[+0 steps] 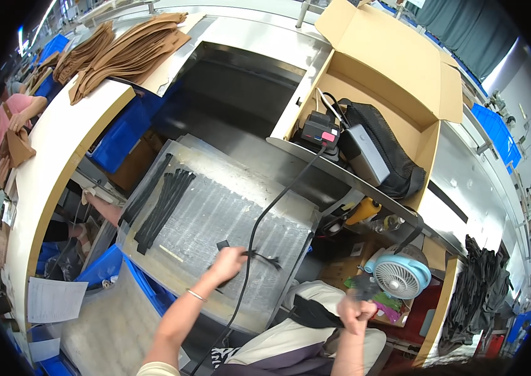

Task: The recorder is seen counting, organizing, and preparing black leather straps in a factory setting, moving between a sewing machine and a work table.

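Observation:
My left hand (231, 260) is closed at a short black strip (267, 259) on a scuffed metallic tray (228, 219), beside a dangling black cable (284, 188). Long black strips (165, 207) lie in a bundle at the tray's left. My right hand (356, 313) is closed on a blurred dark item (364, 287), just left of a light-blue fan (398, 276). Black fabric (309, 313) lies across my lap below the hands.
An open cardboard box (384, 31) holds electronics and a mesh bag. Brown pieces (128, 50) are stacked upper left; black pieces (475, 294) hang right. Blue bins (118, 135) sit under the white worktop (77, 119). Another person (2, 125) handles brown material at far left.

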Tool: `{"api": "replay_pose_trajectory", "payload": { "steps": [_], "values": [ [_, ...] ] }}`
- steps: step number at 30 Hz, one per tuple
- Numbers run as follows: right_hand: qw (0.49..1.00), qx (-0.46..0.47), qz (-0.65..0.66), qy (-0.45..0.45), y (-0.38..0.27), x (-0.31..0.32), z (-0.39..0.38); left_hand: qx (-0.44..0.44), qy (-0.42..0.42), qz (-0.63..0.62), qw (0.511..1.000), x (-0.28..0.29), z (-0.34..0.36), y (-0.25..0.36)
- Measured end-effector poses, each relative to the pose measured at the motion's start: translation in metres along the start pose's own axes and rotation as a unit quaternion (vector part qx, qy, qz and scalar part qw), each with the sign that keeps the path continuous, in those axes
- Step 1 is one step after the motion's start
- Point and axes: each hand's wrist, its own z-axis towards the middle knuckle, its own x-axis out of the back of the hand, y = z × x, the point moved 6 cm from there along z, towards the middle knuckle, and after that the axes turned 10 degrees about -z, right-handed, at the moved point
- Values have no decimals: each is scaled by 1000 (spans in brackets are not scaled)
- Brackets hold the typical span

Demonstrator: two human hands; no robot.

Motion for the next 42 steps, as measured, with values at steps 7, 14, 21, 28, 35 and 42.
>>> {"api": "replay_pose_trajectory", "payload": {
  "steps": [7, 14, 21, 28, 35, 42],
  "values": [
    [942, -116, -274, 158, -7, -24, 47, 175, -169, -572, 783, -24, -36, 72],
    [904, -147, -297, 269, 35, 30, 36, 113, -210, -631, 738, -49, -39, 132],
    [920, -236, -234, 209, 63, 8, 47, 102, -286, -600, 741, -65, -44, 147],
    [880, -129, -375, 260, 48, 3, 49, 159, -156, -659, 719, -63, -45, 142],
    [937, -16, -289, 194, -14, -9, 37, 179, 106, -598, 774, -19, -41, 52],
    [895, -88, -335, 282, -7, 11, 46, 136, -164, -643, 736, -50, -25, 119]
  ]
}}
